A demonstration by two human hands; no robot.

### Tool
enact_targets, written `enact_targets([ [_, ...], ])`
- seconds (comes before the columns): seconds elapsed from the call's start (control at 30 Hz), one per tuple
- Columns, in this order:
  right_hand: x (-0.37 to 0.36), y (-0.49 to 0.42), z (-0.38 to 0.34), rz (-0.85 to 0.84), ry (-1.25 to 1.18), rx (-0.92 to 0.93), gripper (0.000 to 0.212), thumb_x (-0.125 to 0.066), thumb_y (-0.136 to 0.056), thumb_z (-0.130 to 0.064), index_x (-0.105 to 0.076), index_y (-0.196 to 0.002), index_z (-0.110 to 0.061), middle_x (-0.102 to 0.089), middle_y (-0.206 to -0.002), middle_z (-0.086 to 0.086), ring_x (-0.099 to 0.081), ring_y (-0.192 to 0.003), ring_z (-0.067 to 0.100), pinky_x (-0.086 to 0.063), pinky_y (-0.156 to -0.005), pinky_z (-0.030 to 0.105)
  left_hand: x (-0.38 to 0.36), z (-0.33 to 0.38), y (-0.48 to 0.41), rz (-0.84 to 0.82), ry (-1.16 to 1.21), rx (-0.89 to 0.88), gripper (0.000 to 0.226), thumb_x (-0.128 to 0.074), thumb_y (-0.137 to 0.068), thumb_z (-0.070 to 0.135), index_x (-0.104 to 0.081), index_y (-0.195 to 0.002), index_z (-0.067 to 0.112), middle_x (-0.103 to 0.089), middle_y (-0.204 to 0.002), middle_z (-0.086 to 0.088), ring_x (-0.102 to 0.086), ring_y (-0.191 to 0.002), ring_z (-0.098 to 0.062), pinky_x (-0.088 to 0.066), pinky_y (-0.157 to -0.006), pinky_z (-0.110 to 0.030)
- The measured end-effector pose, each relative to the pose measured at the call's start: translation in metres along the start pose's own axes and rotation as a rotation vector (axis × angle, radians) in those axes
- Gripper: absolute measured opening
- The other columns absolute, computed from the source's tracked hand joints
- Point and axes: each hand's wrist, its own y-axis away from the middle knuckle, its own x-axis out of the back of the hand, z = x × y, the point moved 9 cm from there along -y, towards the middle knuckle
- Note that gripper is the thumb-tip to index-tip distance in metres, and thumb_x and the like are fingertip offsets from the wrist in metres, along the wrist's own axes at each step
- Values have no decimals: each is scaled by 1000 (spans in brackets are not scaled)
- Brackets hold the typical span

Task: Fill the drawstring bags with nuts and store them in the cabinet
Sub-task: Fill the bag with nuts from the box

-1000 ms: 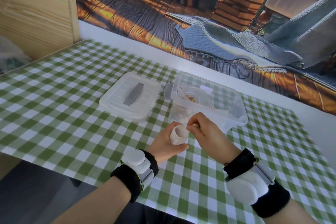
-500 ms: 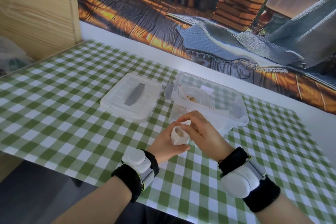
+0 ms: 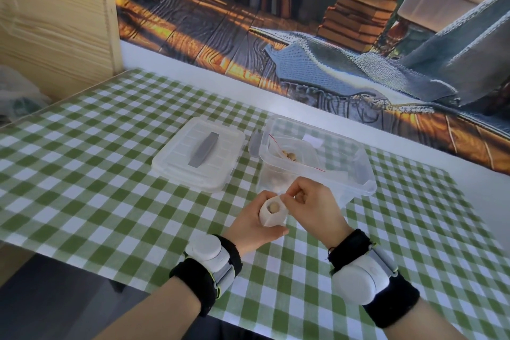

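Left hand [image 3: 252,226] clamps the small white cloth drawstring bag [image 3: 271,219], right hand [image 3: 314,207] pinches its rim; tilting could spill the round tan nut [image 3: 273,206].

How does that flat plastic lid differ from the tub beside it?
The lid lies flat and shallow; the tub stands deep and open. The lid carries a grey strip; the tub holds a bag with nuts. Both are clear plastic, resting on the checked cloth.

I see cloth, plastic, wood —
matt white cloth drawstring bag [image 3: 271,219]; glossy clear plastic container [image 3: 356,171]; pale grained wooden panel [image 3: 55,22].
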Motion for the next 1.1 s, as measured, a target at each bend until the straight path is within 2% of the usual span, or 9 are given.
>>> enact_targets([
  [0.17, -5, 1, 5, -23, 1, -21, 20, -62, -85, -20, -52, -68, -23, -40, -38, -12, -39, -41, 6, -33, -48, 15, 0, -1, 0, 2, -81, 16, 45, -77, -73, 12, -52, -107, 26, -60, -95, 1, -59, -86, -12, -51, -70, -20],
  [0.27, -9, 3, 8, -115, -26, -58, 8, -50, -91, -17, -50, -82, -17, -45, -55, -9, -40, -49, 5, -36, -54, 23, 0, -2, -1, 12, -117, 19, 49, -78, -71, 15, -51, -109, 29, -63, -99, -1, -62, -90, -16, -53, -74, -26],
  [0.4, 1, 8, -9, -142, -232, 58, 21, -34, -92, 2, -45, -87, -15, -43, -72, -3, -36, -58, 4, -36, -56, 16, 1, 0, -1, 28, -125, 19, 47, -75, -73, 12, -48, -107, 32, -59, -94, 6, -56, -78, 0, -48, -67, -14],
  [0.6, -2, 15, -21, -165, -237, 197, 14, -59, -88, -11, -57, -89, -25, -49, -60, 4, -37, -52, 8, -38, -54, 21, 0, 3, 1, -1, -95, -13, 47, -64, -78, 1, -46, -107, 33, -55, -89, 2, -53, -74, 0, -46, -66, -19],
  [0.7, -8, 16, -19, -187, -219, 211, 12, -62, -88, -15, -60, -93, -26, -41, -50, -9, -36, -50, 8, -36, -52, 22, 1, 4, 1, 7, -105, -13, 49, -60, -78, 0, -45, -109, 34, -58, -95, -10, -54, -78, -6, -47, -70, -23],
  [0.8, 2, 12, -19, -112, -257, 217, 25, -56, -87, -1, -62, -90, -25, -44, -53, -12, -37, -49, 6, -36, -52, 17, -1, 3, 1, -4, -69, -6, 50, -58, -74, -3, -45, -109, 30, -52, -87, 0, -49, -71, -1, -43, -62, -19],
  [0.9, 40, 1, -29, 93, -425, 254, 39, -42, -80, 12, -61, -82, -22, -62, -75, -9, -40, -49, 3, -36, -51, 14, -2, 0, 0, -23, -42, 6, 47, -56, -68, 0, -45, -107, 24, -44, -81, 7, -43, -64, 0, -37, -56, -16],
  [1.0, 72, -25, -40, 214, -258, 217, 41, -40, -78, 15, -59, -76, -22, -64, -80, -10, -50, -57, 4, -41, -58, 13, -3, -3, -1, -38, -30, 16, 46, -54, -71, -6, -45, -108, 21, -43, -81, 7, -43, -61, 1, -37, -55, -15],
  [1.1, 55, -64, -39, -49, 64, 78, 27, -43, -84, 5, -63, -78, -13, -64, -81, -1, -59, -75, 14, -48, -74, 25, -2, -1, -1, -27, 3, 19, 46, -51, -68, 0, -45, -107, 24, -43, -81, 5, -44, -62, -2, -39, -55, -20],
])
